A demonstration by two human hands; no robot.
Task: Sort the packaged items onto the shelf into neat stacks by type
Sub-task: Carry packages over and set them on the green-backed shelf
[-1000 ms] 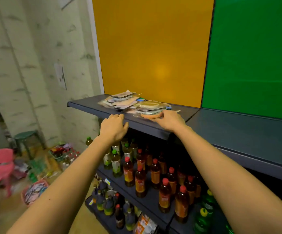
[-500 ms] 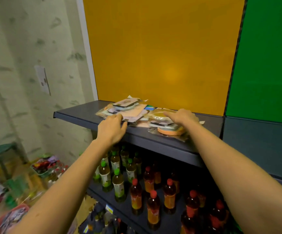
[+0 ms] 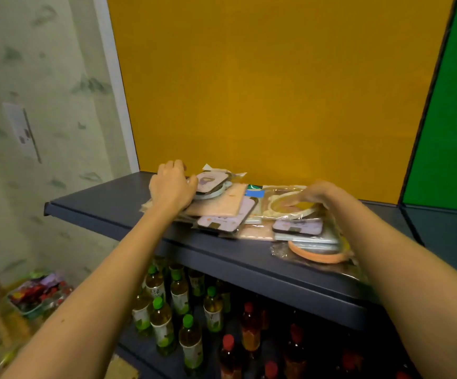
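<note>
A loose pile of clear-wrapped packets lies on the dark top shelf (image 3: 99, 198). It holds a pale round-cornered card packet (image 3: 208, 183), a flat peach packet (image 3: 222, 202), two white phone-case-like packets (image 3: 216, 222) (image 3: 298, 227), a yellow ring packet (image 3: 284, 206) and an orange ring packet (image 3: 314, 255) at the front right. My left hand (image 3: 171, 187) curls over the pile's left edge, thumb against the card packet. My right hand (image 3: 314, 194) has its fingers bent down onto the yellow ring packet.
Green-capped bottles (image 3: 161, 324) and red-capped bottles (image 3: 249, 324) fill the shelves below. A yellow back panel (image 3: 249, 91) rises behind the pile, with a green panel (image 3: 446, 132) to the right. A basket of colourful packets (image 3: 39, 294) sits on the floor at left.
Both hands have moved from the shelf's front edge up onto the pile, the left to its far left side, the right onto the yellow ring packet. The view has come closer.
</note>
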